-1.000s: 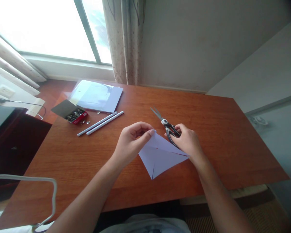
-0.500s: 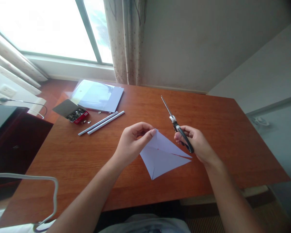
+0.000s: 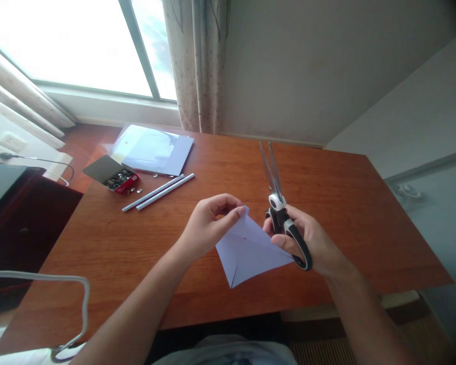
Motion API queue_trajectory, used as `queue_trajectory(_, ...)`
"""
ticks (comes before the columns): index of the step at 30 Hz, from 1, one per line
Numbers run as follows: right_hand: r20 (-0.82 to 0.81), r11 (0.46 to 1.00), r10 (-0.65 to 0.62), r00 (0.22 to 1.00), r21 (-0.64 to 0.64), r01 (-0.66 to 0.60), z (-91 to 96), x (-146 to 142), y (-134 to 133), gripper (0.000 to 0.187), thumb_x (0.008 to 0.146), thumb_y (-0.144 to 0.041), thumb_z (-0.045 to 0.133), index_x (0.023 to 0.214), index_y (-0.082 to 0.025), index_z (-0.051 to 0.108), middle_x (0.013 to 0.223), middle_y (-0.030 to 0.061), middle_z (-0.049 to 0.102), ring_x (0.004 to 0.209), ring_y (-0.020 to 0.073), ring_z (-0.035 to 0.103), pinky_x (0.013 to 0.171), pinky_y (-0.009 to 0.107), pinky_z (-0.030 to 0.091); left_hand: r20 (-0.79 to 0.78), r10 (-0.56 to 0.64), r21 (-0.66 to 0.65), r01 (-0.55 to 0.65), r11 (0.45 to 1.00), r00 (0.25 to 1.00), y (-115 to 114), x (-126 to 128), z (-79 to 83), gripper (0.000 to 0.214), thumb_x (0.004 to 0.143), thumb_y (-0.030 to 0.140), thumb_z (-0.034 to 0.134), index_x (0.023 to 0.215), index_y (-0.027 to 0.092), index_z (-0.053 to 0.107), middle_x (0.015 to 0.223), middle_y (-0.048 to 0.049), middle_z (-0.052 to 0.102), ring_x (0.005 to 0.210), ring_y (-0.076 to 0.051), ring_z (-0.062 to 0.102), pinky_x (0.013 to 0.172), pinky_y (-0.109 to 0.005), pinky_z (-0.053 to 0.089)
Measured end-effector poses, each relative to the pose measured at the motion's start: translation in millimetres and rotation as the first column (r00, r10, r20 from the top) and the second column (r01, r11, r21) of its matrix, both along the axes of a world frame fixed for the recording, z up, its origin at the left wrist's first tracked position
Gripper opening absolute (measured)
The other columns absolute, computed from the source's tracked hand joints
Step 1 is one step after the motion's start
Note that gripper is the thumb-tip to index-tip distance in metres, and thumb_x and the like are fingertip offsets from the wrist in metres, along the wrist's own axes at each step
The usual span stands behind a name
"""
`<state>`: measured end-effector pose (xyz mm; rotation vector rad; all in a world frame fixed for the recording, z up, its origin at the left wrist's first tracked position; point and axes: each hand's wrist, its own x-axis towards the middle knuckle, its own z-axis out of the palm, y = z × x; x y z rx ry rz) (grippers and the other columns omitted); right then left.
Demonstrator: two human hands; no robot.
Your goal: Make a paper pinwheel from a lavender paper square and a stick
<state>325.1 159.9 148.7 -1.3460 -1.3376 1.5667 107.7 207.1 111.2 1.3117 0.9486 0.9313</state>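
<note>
From where I stand, everything is best placed by the pale paper [image 3: 256, 256]; it sits at the near side of the wooden table [image 3: 357, 218], one corner aimed at the person, a small red dot [image 3: 244, 238] near its middle and a slit [image 3: 234, 276] running in from that near corner; how much of it rests on the wood I cannot tell.

The left hand [image 3: 209, 220] has thumb and fingers pinched together on the paper's far corner; the right hand [image 3: 319, 246] is curled about the handles of the scissors [image 3: 277, 203], above the paper's right corner, their blades parted and pointing away past its far side; whether the lower handle touches that corner I cannot make out.

To do this well, I would say, the pinch should be firm yet flat, so that the sheet does not crease; the handle wants lifting clear of the right corner, lest it snag or bend the paper; the parted blades are best brought together whenever they are not cutting, and swung well wide of the left fingers; any cut should stop short of the red dot, since slits meeting there would likely leave the sheet in pieces.

Beyond the paper's left side lie two white tubes [image 3: 165, 191] and an open red box [image 3: 125, 185] of small metal bits, all well apart from the blades.
</note>
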Motion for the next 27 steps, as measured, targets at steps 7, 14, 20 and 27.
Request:
queue_trajectory(7,-0.125,0.984,0.176,0.977,0.006,-0.176,-8.9,-11,-14,0.039,0.076,-0.046,0.083,0.098,-0.019,0.065,0.091,0.0058,0.071,0.078,0.0177,0.062,0.069,0.029,0.051,-0.021,0.006,0.047,-0.005,0.999,1.0,2,0,-6.0,0.024,0.086,0.038,0.072,0.083,0.015,0.07,0.078,-0.0044,0.068,0.072,-0.015,0.059,0.063,-0.024,0.046)
queue_trajectory(14,0.08,0.981,0.126,0.989,0.138,-0.136,-27.7,-36,-45,0.039,0.071,-0.036,0.088,0.101,-0.022,0.069,0.097,0.0056,0.072,0.09,0.0236,0.066,0.085,0.036,0.054,0.025,0.007,0.028,-0.007,1.0,1.0,3,-1,-7.8,0.023,0.087,0.037,0.071,0.081,0.015,0.067,0.073,-0.0014,0.063,0.064,-0.012,0.054,0.056,-0.021,0.042)
queue_trajectory(20,-0.079,0.981,-0.111,0.991,0.148,0.121,-30.5,-28,-38,0.044,0.074,-0.054,0.083,0.1,-0.023,0.068,0.094,0.0069,0.074,0.084,0.0233,0.069,0.076,0.033,0.057,-0.035,0.029,0.078,-0.026,0.997,0.999,2,-2,-5.0,0.023,0.088,0.037,0.07,0.081,0.016,0.068,0.075,-0.0029,0.065,0.069,-0.014,0.057,0.062,-0.023,0.045)
queue_trajectory(27,0.027,0.913,-0.322,0.946,0.275,0.302,-21.7,12,-23,0.029,0.087,-0.051,0.072,0.092,-0.023,0.067,0.089,0.0062,0.069,0.081,0.0214,0.063,0.073,0.033,0.051,-0.075,0.068,0.113,-0.059,0.992,0.995,2,1,-3.5,0.02,0.088,0.034,0.07,0.081,0.016,0.069,0.076,-0.0038,0.068,0.072,-0.015,0.059,0.064,-0.024,0.046)
